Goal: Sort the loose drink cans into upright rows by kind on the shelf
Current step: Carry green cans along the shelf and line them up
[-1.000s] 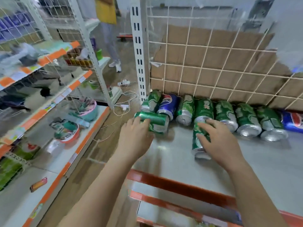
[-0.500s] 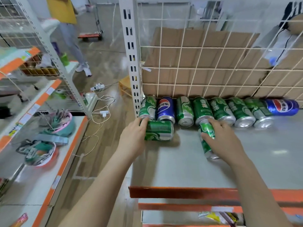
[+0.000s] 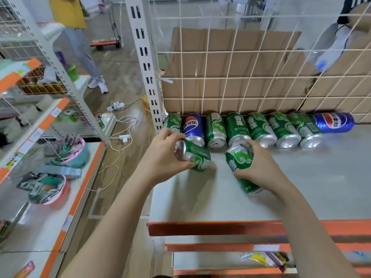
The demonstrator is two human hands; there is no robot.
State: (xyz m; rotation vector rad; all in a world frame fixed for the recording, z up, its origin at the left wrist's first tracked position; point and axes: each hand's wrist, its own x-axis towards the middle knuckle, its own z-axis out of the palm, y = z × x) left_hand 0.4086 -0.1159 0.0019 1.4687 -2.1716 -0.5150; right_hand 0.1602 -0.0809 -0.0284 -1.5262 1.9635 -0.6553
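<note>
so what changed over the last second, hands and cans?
Left hand went from resting on its green can to gripping it; the can's left end now looks lifted off the shelf. Right hand has curled round the other loose green can, which looks tipped up at its far end. The back row of cans still lies on its side, untouched.

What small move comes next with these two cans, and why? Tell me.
Probably stand both upright on the shelf: the left hand grips the left green can, the right hand grips the right green can, neither upright, and the back row also lies on its side.
</note>
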